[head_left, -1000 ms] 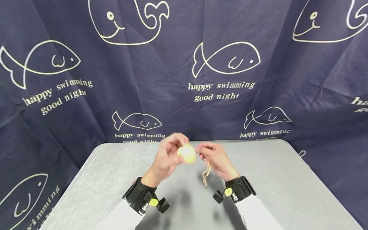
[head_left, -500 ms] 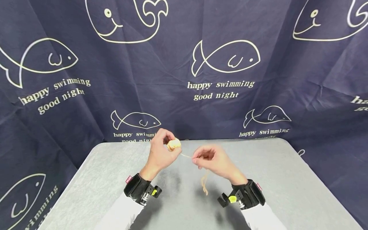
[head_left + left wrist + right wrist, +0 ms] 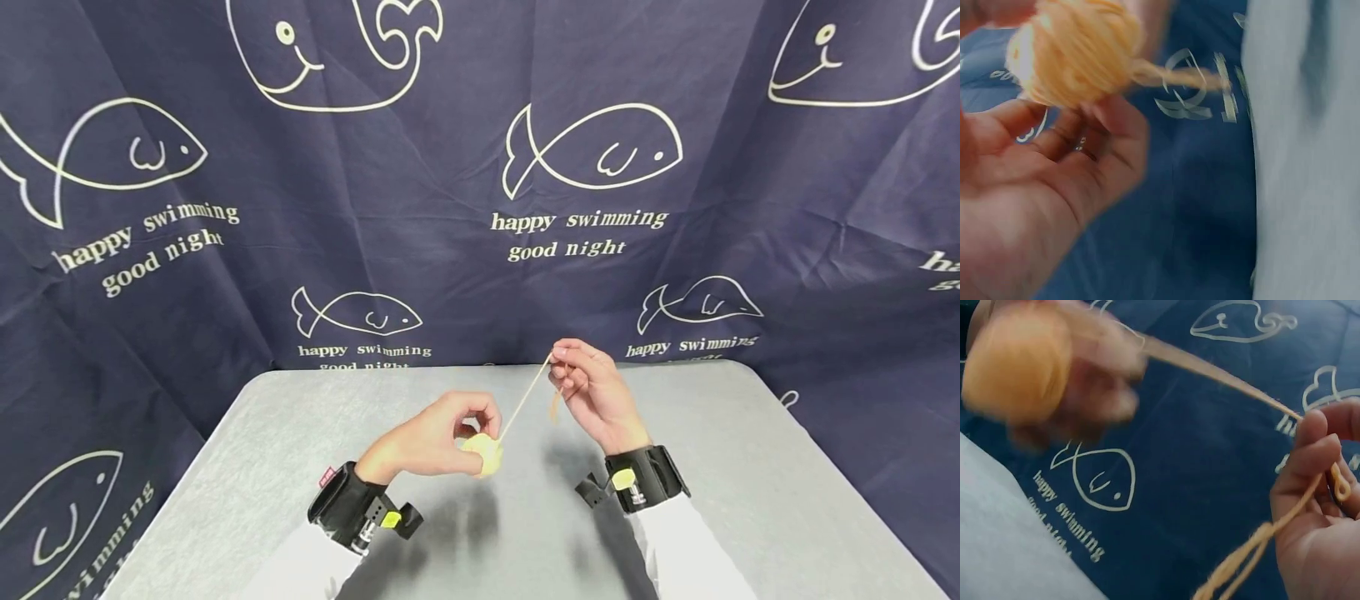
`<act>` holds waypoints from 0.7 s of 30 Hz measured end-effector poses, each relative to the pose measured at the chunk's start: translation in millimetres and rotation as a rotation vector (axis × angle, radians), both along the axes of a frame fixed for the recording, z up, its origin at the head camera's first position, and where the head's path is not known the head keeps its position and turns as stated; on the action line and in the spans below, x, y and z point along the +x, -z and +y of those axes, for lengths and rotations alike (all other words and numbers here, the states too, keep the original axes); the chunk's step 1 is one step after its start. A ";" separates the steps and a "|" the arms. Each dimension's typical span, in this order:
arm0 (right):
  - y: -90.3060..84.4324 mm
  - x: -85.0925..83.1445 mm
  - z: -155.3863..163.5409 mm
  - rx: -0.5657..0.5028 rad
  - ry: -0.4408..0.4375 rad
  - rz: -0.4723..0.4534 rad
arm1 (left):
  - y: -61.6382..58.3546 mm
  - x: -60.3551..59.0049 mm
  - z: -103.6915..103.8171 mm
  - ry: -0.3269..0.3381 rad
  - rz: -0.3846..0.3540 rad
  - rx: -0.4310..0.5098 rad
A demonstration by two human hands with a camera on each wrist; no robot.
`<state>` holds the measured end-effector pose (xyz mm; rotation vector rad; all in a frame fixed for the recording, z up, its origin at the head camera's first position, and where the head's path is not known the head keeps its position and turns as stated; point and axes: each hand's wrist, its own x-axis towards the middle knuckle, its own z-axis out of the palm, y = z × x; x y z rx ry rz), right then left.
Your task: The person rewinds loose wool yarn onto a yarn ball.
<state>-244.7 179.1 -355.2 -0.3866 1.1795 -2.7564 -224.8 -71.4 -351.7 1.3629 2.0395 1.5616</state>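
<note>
A small ball of pale yellow-orange yarn [image 3: 485, 454] is held between the thumb and fingers of my left hand [image 3: 431, 437], above the table. In the left wrist view the wound yarn ball [image 3: 1079, 53] shows its strands, and a strand leads off to one side. My right hand [image 3: 596, 392] is higher and to the right, pinching that strand between thumb and fingertips. The yarn strand [image 3: 525, 396] runs straight from ball to fingers. A loose yarn tail [image 3: 1241, 556] hangs below my right hand in the right wrist view, where the ball is blurred.
Both hands are over a grey table [image 3: 712, 467]. Behind its far edge hangs a dark blue cloth [image 3: 465, 167] printed with white fish and lettering. Each wrist wears a black strap with a small camera mount.
My left hand with the yarn ball first went left, then came down and back right. My right hand has risen, and the strand between them now stretches longer and slants upward.
</note>
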 end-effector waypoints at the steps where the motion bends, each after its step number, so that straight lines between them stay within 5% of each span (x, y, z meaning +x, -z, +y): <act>1: 3.4 -1.7 -0.6 -0.005 0.007 -0.025 | -0.8 0.6 1.1 0.050 -0.064 0.084; 4: 14.6 -4.0 -5.1 0.090 0.039 -0.045 | -4.8 2.3 5.4 0.118 -0.224 0.339; 6: 21.5 -3.0 -10.4 0.222 0.049 -0.016 | -7.9 2.8 8.1 0.077 -0.310 0.498; 10: 27.2 5.8 -24.9 0.549 0.046 0.095 | -14.0 3.4 14.8 -0.153 -0.443 0.756; 13: 23.5 15.3 -36.1 0.751 0.025 0.200 | -15.8 1.5 21.2 -0.364 -0.467 0.880; 16: 15.9 25.4 -43.8 0.865 0.007 0.313 | -11.4 -3.7 24.7 -0.585 -0.323 0.845; 21: 3.8 35.8 -45.2 0.902 0.027 0.449 | 3.3 -11.7 17.2 -0.870 0.174 0.428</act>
